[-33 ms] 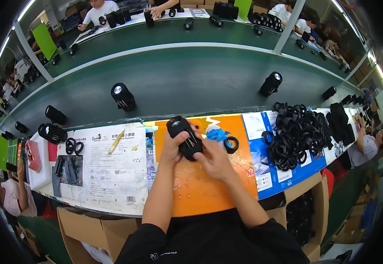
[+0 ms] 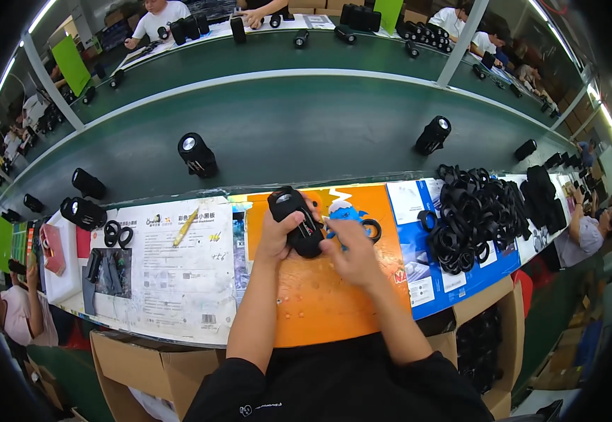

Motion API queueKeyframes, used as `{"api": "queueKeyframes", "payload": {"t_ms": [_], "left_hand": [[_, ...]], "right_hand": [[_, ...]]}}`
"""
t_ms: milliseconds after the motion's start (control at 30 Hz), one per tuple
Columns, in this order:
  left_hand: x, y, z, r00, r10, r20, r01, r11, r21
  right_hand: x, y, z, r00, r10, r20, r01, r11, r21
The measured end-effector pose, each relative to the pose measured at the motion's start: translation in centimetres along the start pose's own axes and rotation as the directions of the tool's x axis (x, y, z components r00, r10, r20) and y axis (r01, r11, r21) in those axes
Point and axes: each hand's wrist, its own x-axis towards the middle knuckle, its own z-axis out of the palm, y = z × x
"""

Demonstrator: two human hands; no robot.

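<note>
1. Device (image 2: 288,202) of black colour and rounded shape was in my left hand (image 2: 275,235), above the far part of an orange sheet (image 2: 327,302).
2. My left hand was grasping it firmly: the thumb lay across its upper side, and some fingertips showed at its far right side.
3. My right hand (image 2: 351,257) was just at the right side of the device, with bent fingers; I could not tell whether they pinched it or were only close to it.
4. To the right, one black ring (image 2: 378,228) lay on the orange sheet, partly hidden by this hand.
5. Farther right, a big heap of black rings (image 2: 460,211) covered much of a blue sheet (image 2: 503,271).
6. On the left, a white printed sheet (image 2: 179,281) carried a yellow pen-like tool (image 2: 186,226).
7. On the far green surface (image 2: 306,133), one similar device (image 2: 199,158) stood at left and another (image 2: 431,137) at right.
</note>
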Motion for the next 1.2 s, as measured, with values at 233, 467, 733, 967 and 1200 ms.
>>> {"api": "queueKeyframes", "payload": {"t_ms": [233, 467, 733, 967, 1200], "left_hand": [[0.7, -0.1, 0.5, 0.998, -0.034, 0.05, 0.029, 0.995, 0.092], [-0.4, 0.0, 1.0, 0.996, -0.082, 0.033, 0.07, 0.958, 0.279], [-1.1, 0.3, 3.1, 0.995, -0.103, 0.01, 0.075, 0.79, 0.608], [-0.9, 0.3, 3.0, 0.989, -0.145, 0.016, 0.107, 0.795, 0.597], [-0.4, -0.6, 1.8, 0.992, -0.088, 0.088, 0.032, 0.863, 0.505]], "right_hand": [[-2.4, 4.0, -8.5, 0.973, 0.188, 0.132, -0.148, 0.952, -0.266], [2.2, 2.9, -7.8, 0.969, 0.217, 0.117, -0.228, 0.969, 0.092], [11.9, -2.1, -8.6, 0.844, 0.205, 0.495, -0.413, 0.838, 0.357], [12.8, -3.2, -9.1, 0.82, 0.053, 0.571, -0.168, 0.974, 0.151], [11.5, -2.3, -8.8, 0.855, -0.072, 0.513, -0.039, 0.979, 0.202]]}}
